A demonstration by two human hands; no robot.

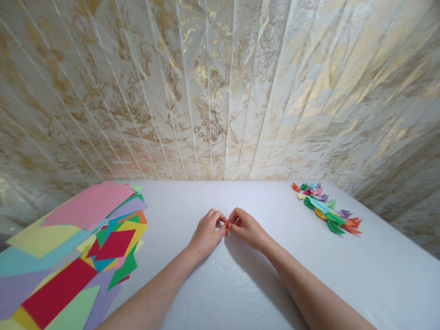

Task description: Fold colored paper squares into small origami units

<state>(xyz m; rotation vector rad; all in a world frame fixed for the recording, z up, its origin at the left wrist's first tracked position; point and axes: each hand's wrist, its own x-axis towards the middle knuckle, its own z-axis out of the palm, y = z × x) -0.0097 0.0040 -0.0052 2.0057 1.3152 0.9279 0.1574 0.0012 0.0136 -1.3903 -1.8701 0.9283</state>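
Between my two hands, near the middle of the white table, is a small folded piece of orange paper (pixel 227 228). My left hand (pixel 208 231) pinches it from the left with thumb and fingers. From the other side, my right hand (pixel 248 229) grips it with thumb and forefinger, the remaining fingers curled. Fingertips cover much of the paper, so its exact shape cannot be made out. Both forearms reach in from the bottom of the view.
Coloured paper sheets lie spread at the left, among them a large pink sheet (pixel 92 204), a red strip (pixel 60 291) and a red square (pixel 115 244). Several small folded paper figures (pixel 325 208) sit at the right. A gold-patterned curtain (pixel 213 91) hangs behind the white table (pixel 206 298).
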